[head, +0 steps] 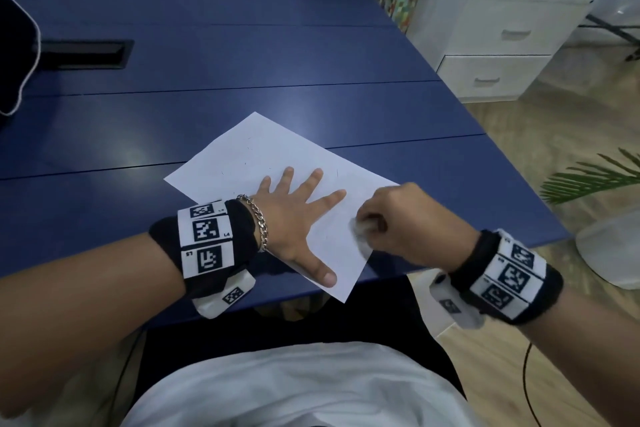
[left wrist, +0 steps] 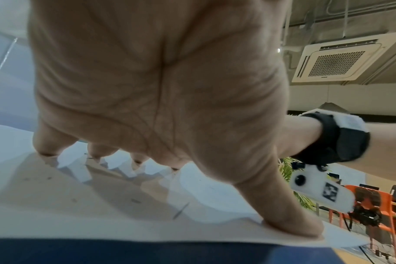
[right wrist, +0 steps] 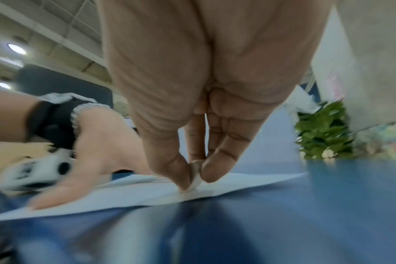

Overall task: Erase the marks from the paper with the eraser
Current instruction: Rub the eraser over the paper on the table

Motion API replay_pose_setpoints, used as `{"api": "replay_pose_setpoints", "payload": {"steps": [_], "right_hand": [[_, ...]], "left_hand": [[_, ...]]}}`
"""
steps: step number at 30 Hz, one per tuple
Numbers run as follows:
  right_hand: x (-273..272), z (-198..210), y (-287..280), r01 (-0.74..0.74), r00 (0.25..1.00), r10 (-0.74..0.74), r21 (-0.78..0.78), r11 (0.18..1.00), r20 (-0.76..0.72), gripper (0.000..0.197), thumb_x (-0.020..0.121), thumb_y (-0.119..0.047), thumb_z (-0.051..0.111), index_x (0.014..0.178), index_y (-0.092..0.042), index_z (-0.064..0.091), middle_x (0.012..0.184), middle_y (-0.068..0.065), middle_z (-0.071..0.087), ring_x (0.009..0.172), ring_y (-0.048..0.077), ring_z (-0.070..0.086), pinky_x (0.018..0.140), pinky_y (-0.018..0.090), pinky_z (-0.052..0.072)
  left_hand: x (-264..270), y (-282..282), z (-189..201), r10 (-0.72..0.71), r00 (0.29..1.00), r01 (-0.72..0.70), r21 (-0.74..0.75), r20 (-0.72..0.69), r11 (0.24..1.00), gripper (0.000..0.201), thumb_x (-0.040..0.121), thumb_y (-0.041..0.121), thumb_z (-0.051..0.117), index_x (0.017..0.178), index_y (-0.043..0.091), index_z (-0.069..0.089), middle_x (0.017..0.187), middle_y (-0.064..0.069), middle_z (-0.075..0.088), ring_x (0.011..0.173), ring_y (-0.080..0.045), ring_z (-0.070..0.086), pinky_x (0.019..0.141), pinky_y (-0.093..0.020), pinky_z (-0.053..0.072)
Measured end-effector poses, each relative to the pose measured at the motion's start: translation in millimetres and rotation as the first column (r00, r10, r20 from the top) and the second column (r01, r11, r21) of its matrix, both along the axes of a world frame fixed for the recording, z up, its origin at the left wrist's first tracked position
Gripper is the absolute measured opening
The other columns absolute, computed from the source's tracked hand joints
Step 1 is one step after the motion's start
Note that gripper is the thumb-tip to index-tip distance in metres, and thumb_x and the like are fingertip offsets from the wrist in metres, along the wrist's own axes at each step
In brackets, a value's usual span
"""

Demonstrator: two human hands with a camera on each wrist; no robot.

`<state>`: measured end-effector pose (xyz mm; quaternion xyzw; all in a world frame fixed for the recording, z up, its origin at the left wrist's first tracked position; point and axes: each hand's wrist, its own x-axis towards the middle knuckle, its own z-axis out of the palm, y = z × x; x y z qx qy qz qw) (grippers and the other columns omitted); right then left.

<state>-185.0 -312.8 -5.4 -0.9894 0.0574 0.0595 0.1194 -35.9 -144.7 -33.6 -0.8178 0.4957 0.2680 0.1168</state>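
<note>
A white sheet of paper (head: 249, 152) lies tilted on the blue table (head: 242, 55), one corner past the near edge. Faint pencil marks (left wrist: 180, 211) dot it. My left hand (head: 294, 215) lies flat on the sheet with fingers spread, pressing it down. My right hand (head: 398, 218) pinches a small white eraser (right wrist: 195, 178) between thumb and fingers and presses it on the paper near its right edge. In the head view the eraser (head: 360, 229) is blurred.
The table's near edge (head: 450, 262) runs just under my right wrist. A black cable slot (head: 86, 54) sits at the far left. A white drawer cabinet (head: 491, 45) and a plant (head: 595, 177) stand on the floor to the right.
</note>
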Motion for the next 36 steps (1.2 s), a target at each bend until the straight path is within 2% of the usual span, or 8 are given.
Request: {"api": "replay_pose_setpoints", "payload": {"steps": [7, 12, 15, 18, 22, 27, 33, 36], "right_hand": [[-2.5, 0.8, -24.2, 0.150, 0.980, -0.157, 0.064, 0.987, 0.126, 0.008, 0.091, -0.026, 0.069, 0.090, -0.021, 0.075, 0.075, -0.009, 0.069, 0.071, 0.012, 0.063, 0.070, 0.035, 0.057], [-11.1, -3.8, -22.9, 0.122, 0.990, -0.125, 0.046, 0.991, 0.068, 0.011, 0.089, -0.027, 0.069, 0.078, -0.024, 0.068, 0.074, -0.005, 0.067, 0.070, 0.014, 0.062, 0.070, 0.040, 0.058], [-11.9, 3.5, -18.9, 0.069, 0.996, -0.072, 0.068, 0.995, 0.052, 0.004, 0.087, -0.025, 0.071, 0.085, -0.028, 0.071, 0.082, -0.009, 0.066, 0.075, 0.009, 0.062, 0.073, 0.036, 0.058], [-0.7, 5.2, -16.6, 0.010, 0.997, -0.015, 0.076, 0.997, 0.076, 0.012, 0.093, -0.028, 0.071, 0.102, -0.023, 0.076, 0.088, -0.007, 0.068, 0.078, 0.009, 0.063, 0.075, 0.035, 0.057], [12.1, -1.1, -18.1, 0.003, 0.997, -0.005, 0.040, 0.999, 0.071, 0.008, 0.090, -0.024, 0.068, 0.090, -0.020, 0.075, 0.084, -0.003, 0.067, 0.075, 0.016, 0.062, 0.073, 0.043, 0.057], [-0.5, 12.2, -4.4, -0.190, 0.971, 0.212, 0.173, 0.966, -0.115, 0.011, 0.085, -0.033, 0.075, 0.095, -0.033, 0.080, 0.090, -0.013, 0.070, 0.077, 0.005, 0.065, 0.070, 0.021, 0.054], [20.5, 3.6, -26.1, -0.041, 0.998, 0.039, 0.036, 0.998, 0.048, 0.010, 0.086, -0.019, 0.070, 0.092, -0.021, 0.077, 0.086, -0.004, 0.070, 0.076, 0.015, 0.065, 0.074, 0.040, 0.058], [8.9, 3.9, -12.9, -0.136, 0.990, 0.138, 0.071, 0.988, -0.019, 0.010, 0.084, -0.024, 0.070, 0.091, -0.028, 0.076, 0.085, -0.009, 0.069, 0.074, 0.010, 0.063, 0.070, 0.029, 0.056]], "left_hand": [[0.0, -0.6, 3.0, -0.004, 1.000, 0.004, 0.018, 0.011, 1.000, 0.149, 0.055, 0.103, 0.065, 0.158, 0.053, -0.029, 0.171, 0.001, -0.038, 0.157, -0.047, -0.028, 0.126, -0.070, -0.005], [-3.3, -7.6, 11.6, -0.040, 0.994, 0.052, -0.112, 0.104, 0.992, 0.133, 0.053, 0.099, 0.071, 0.157, 0.036, 0.016, 0.154, -0.006, 0.023, 0.149, -0.042, 0.024, 0.124, -0.061, 0.019], [-0.3, -9.8, 7.2, -0.018, 0.999, 0.019, -0.028, 0.035, 0.999, 0.151, 0.049, 0.100, 0.072, 0.163, 0.049, -0.014, 0.175, 0.002, -0.016, 0.161, -0.046, -0.011, 0.127, -0.069, 0.005], [2.9, -10.0, 1.6, -0.023, 1.000, 0.023, 0.001, 0.006, 1.000, 0.155, 0.047, 0.104, 0.068, 0.155, 0.056, -0.033, 0.169, 0.007, -0.041, 0.157, -0.046, -0.029, 0.126, -0.072, -0.004], [4.2, -6.9, 0.1, -0.023, 1.000, 0.023, 0.006, 0.001, 1.000, 0.154, 0.046, 0.106, 0.065, 0.152, 0.058, -0.035, 0.167, 0.009, -0.044, 0.156, -0.046, -0.032, 0.124, -0.073, -0.007], [3.6, -7.1, -0.2, -0.007, 1.000, 0.007, 0.003, 0.008, 1.000, 0.153, 0.045, 0.106, 0.066, 0.152, 0.059, -0.035, 0.166, 0.010, -0.045, 0.156, -0.046, -0.033, 0.124, -0.073, -0.009], [3.6, -7.5, 1.1, -0.010, 1.000, 0.010, 0.017, 0.001, 1.000, 0.154, 0.045, 0.105, 0.067, 0.151, 0.059, -0.036, 0.166, 0.010, -0.045, 0.155, -0.045, -0.035, 0.123, -0.074, -0.010], [3.3, -7.4, 1.7, -0.005, 1.000, 0.005, 0.023, 0.003, 1.000, 0.154, 0.047, 0.104, 0.069, 0.151, 0.059, -0.036, 0.166, 0.010, -0.045, 0.155, -0.045, -0.034, 0.124, -0.073, -0.008]]}}
